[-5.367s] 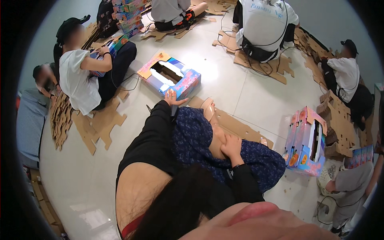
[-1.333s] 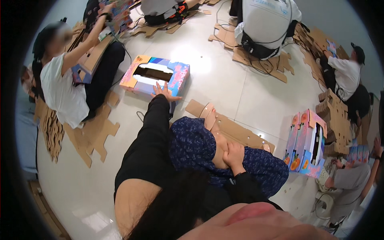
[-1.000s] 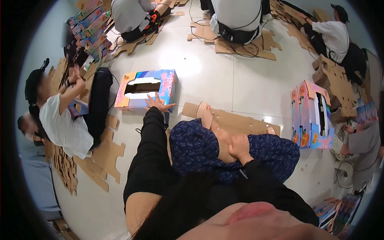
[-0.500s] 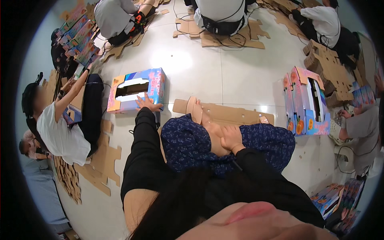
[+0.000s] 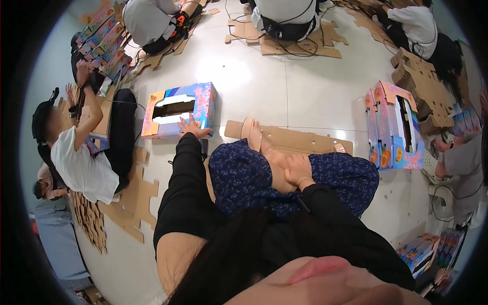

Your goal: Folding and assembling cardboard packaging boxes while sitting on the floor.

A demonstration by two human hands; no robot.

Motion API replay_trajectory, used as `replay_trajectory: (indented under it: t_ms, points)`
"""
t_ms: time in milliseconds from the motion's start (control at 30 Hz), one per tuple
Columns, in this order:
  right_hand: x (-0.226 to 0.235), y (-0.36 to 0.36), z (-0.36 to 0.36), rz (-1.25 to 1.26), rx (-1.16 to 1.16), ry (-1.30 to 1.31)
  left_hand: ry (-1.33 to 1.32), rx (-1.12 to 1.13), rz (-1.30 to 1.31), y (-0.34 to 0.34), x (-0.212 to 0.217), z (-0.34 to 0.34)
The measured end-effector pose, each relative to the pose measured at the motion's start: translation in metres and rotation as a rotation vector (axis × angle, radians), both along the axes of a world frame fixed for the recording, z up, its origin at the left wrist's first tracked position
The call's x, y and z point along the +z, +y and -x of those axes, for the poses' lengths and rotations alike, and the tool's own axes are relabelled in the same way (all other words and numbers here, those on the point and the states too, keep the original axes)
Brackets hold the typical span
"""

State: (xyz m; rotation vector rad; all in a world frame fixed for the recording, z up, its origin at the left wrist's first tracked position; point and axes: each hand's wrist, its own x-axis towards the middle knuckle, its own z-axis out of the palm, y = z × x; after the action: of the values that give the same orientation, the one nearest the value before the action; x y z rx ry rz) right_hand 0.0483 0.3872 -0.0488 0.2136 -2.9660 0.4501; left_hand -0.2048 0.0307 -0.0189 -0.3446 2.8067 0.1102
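My left hand (image 5: 194,127) lies on the near right edge of a colourful cardboard box (image 5: 207,105). Its fingers are spread, and it grips nothing. That box rests on the floor to the left, printed in pink, orange and blue. A wide cut-out in its upper face shows a hollow brown inside. On my bare lower leg lies my right hand (image 5: 299,171), fingers laid over the skin and no object in it. Beneath my feet, a flat piece of brown cardboard (image 5: 295,140) is spread on the floor.
Two similar boxes (image 5: 389,129) stand side by side at the right, near stacked cardboard sheets (image 5: 419,91). A person in a white shirt (image 5: 84,165) sits at the left beside cut cardboard (image 5: 134,216). More people sit at the back, with cables (image 5: 300,48) around them.
The whole view has shifted slightly. My left hand stays on the box, and my right hand stays on my leg. The person at the left has pulled their reaching arm back and raised both hands.
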Motion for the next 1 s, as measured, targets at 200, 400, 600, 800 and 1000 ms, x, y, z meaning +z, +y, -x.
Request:
replay_trajectory:
  t_ms: [200,400,600,800,1000]
  points:
    - [-0.003,0.0,0.001,0.033,0.01,0.061,-0.057,-0.024,-0.018,-0.006,-0.003,-0.003]
    - [0.004,0.001,0.003,0.009,0.01,-0.01,-0.076,-0.062,-0.031,0.0,-0.003,-0.011]
    - [-0.004,0.0,0.003,0.04,0.025,0.138,-0.045,-0.08,-0.011,0.001,-0.01,-0.02]
    - [0.0,-0.001,0.003,0.029,0.021,0.106,-0.07,-0.126,-0.01,0.0,-0.012,-0.025]
    - [0.003,-0.001,0.005,-0.008,0.023,0.063,-0.067,-0.058,-0.021,0.004,-0.007,-0.02]
